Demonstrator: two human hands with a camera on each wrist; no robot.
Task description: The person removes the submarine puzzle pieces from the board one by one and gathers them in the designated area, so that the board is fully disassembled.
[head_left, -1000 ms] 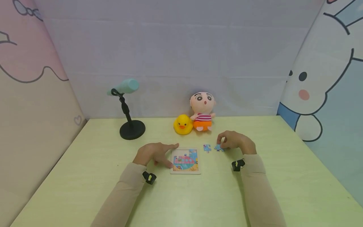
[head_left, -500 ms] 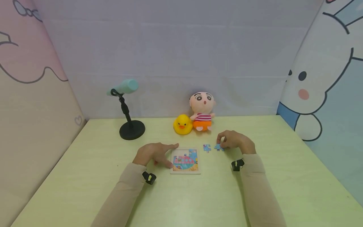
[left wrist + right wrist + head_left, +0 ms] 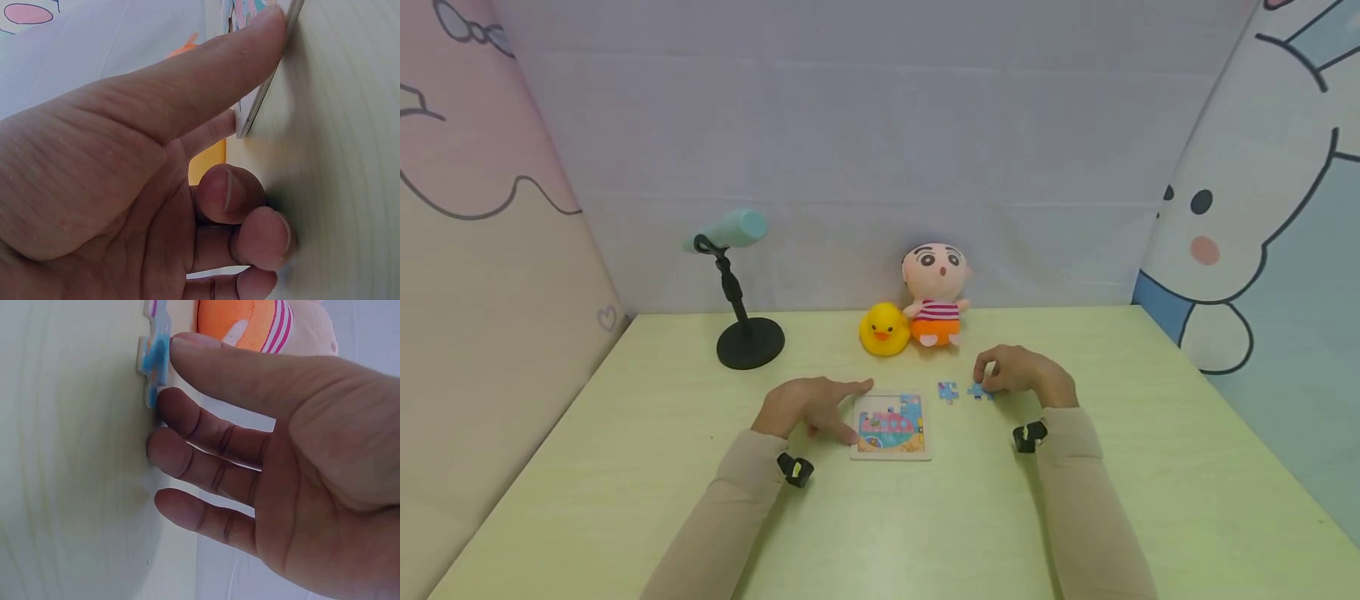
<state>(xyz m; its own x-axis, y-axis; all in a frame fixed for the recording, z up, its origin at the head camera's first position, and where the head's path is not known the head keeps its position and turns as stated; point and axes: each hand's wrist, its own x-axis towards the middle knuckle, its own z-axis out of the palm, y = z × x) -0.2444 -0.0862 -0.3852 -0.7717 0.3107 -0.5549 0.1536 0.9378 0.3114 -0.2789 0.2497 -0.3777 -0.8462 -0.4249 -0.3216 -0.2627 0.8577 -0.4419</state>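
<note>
On the pale yellow-green tabletop, right of a square, light-framed picture-puzzle board, the right hand appears to pinch a small blue interlocking piece between thumb and forefinger, a second loose blue piece lying nearer the board. The left hand spreads thumb and forefinger wide at the board's left side, gripping nothing, apparently steadying it. Picking up or turning the piece seems the current step; next calls for lifting it cleanly and matching its tabs to the unfilled upper area.

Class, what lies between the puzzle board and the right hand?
In the head view, one loose blue puzzle piece lies between the puzzle board and the right hand; a second piece is at that hand's fingertips.
</note>
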